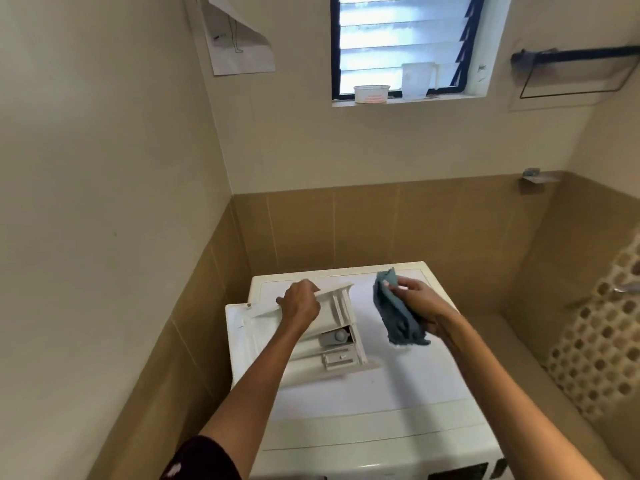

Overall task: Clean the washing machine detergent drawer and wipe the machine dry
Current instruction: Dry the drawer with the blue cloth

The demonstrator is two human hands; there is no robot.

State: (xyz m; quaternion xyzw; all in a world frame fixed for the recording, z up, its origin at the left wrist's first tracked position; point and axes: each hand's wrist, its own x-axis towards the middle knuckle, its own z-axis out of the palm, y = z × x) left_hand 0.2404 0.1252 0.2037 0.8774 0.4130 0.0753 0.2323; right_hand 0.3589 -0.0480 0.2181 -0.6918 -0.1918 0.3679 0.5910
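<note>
The left hand [300, 303] is closed on the far edge of the white detergent drawer [325, 336], which lies out of its slot, tilted, on top of the washing machine [398, 403]. Just to the right of it, the right hand [417, 303] grips a bunched blue-grey cloth [394, 313], held a little above the machine's lid and apart from the drawer. Beyond both hands, brown tiles [398, 230] run along the lower wall. Higher up, a louvred window [401, 43] has a small tub [371, 93] and a cup [417, 80] on its sill.
</note>
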